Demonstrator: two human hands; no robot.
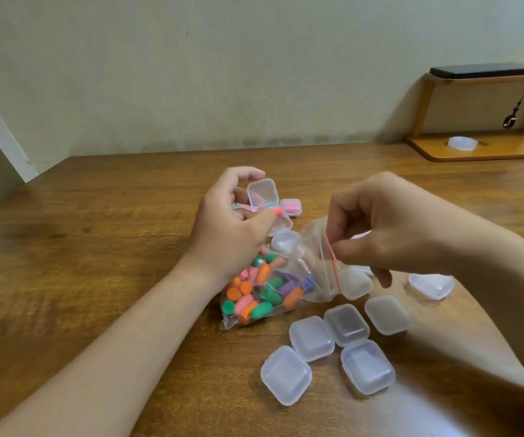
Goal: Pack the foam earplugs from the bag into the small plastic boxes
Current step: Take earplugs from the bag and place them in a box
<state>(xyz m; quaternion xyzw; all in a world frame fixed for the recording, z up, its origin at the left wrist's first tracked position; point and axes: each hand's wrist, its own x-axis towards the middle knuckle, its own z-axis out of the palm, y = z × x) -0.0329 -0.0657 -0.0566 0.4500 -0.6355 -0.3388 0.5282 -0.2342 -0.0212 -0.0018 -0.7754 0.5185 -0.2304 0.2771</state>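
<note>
1. On the wooden table (96,247), seen from the head camera, a clear plastic bag (312,257) lies close in front of the person. It is stuffed with foam earplugs (267,294) in orange, green, pink and purple. Its only marking is a red line along the mouth.
2. The right hand (390,225) pinches that mouth at the red line, thumb and forefinger closed on the plastic, and holds it raised off the table.
3. The left hand (232,222) curls round an open box (262,190) with its lid tipped up. Its thumb holds an orange-pink earplug (277,211) at the rim. The wrist hides the bag's far corner.
4. Just beyond sits a shut box (290,207) with pink earplugs inside.
5. Five closed clear boxes (311,338) huddle together nearer the table's front. Another lies half behind the bag, and one is beside the right forearm.
6. Far right stands a wooden shelf (475,152) with a flat black thing (484,70) on top, a white ring (462,142) on its base and a dark pendant (510,118) hanging.
</note>
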